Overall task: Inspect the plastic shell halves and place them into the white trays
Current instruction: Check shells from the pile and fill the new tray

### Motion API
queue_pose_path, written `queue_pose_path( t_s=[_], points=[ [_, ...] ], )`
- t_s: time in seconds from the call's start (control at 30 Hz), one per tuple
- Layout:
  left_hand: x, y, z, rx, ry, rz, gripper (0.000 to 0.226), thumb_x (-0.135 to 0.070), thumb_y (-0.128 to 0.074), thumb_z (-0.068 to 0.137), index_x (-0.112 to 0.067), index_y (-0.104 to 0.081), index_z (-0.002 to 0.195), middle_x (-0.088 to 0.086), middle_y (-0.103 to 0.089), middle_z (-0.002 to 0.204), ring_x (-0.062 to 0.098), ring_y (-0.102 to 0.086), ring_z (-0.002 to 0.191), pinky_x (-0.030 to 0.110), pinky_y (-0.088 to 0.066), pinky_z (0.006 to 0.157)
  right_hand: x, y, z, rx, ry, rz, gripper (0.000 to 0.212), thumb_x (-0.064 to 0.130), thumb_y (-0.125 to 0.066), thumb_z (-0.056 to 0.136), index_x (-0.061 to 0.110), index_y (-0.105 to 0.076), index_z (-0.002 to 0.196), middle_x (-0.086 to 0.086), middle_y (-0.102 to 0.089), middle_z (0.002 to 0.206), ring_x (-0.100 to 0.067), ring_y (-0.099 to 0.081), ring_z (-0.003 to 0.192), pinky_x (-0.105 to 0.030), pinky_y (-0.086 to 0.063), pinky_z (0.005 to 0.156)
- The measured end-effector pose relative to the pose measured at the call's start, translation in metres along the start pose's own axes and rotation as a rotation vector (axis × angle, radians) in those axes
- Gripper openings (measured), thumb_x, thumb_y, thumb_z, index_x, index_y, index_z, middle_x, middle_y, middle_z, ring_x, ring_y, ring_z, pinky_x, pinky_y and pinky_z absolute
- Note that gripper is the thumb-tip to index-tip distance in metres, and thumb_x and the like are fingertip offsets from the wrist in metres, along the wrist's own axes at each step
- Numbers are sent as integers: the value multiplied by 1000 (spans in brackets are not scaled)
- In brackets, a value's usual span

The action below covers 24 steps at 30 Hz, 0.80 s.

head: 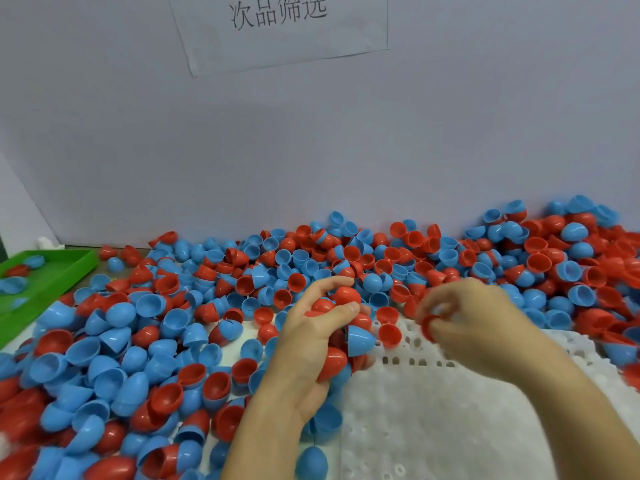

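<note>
Both hands work over the near edge of the heap. His or her left hand [308, 337] is curled round a clutch of red and blue plastic shell halves [341, 327], thumb pressed across the top of them, fingers closed underneath, so it is full rather than free. That right hand [464, 317] is blurred, but its fingertips look pinched on the rim of a single red plastic shell half [428, 325], held just above the perforated white plastic tray [450, 427].

To do this step well, I would say the single half wants turning in the pinch so rim and inside both face the eye before it goes down, and then seating open side consistent in the tray's holes; the loaded hand ought to stay level so nothing spills.

All around, the loose red and blue shell halves [173, 306] cover the surface, and a green plastic tray [69, 268] at far left holds a few.
</note>
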<state>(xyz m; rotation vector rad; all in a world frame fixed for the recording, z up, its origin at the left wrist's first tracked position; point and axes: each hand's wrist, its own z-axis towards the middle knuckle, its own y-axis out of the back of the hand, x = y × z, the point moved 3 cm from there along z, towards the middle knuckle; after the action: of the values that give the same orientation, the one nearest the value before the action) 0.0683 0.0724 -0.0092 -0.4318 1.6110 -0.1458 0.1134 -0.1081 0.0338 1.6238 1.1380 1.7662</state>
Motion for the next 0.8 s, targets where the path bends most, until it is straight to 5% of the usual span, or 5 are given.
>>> queue_pose_path(
  t_s=[0.13, 0.27, 0.37, 0.53, 0.8],
  points=[
    [-6, 7, 1, -75, -18, -37, 24, -9, -66, 92, -30, -75, 100, 14, -74, 98, 28, -74, 79, 43, -60, 63, -20, 27, -2, -160, -130, 24, 26, 4, -59, 91, 19, -75, 106, 7, -72, 81, -23, -74, 83, -29, -59, 64],
    [-5, 6, -1, -96, 3, -8, 23, -12, -67, 93, -32, -75, 100, 15, -73, 108, 29, -74, 88, 40, -59, 66, 33, 7, -15, 346, 322, 1242, 92, 0, -82, 74, 53, -46, 140, 15, -55, 142, -21, -60, 125, -38, -57, 93],
    [-6, 4, -3, -74, 7, -20, 22, -12, -67, 92, -31, -75, 99, 13, -74, 107, 26, -75, 84, 34, -57, 61, 39, -10, -10, 253, 425, 931, 77, 3, -67, 91, 63, -44, 134, 24, -49, 145, -10, -63, 120, -36, -55, 97],
    [-5, 2, -1, -46, 16, -3, 31, -8, -56, 96, -32, -75, 99, 15, -74, 104, 30, -72, 86, 52, -59, 76, 21, -5, 0, 9, 207, 509, 44, 2, -55, 97, 41, -67, 110, 13, -74, 102, -3, -72, 87, -32, -62, 78],
    [-2, -1, -3, 65, 25, 122, 34, -12, -52, 99, -35, -74, 111, 12, -71, 114, 32, -72, 98, 45, -60, 72, 31, -16, -2, -17, 337, 440, 18, 48, -69, 80, 45, -71, 98, 14, -72, 84, -9, -70, 78, -29, -60, 72]
  ],
)
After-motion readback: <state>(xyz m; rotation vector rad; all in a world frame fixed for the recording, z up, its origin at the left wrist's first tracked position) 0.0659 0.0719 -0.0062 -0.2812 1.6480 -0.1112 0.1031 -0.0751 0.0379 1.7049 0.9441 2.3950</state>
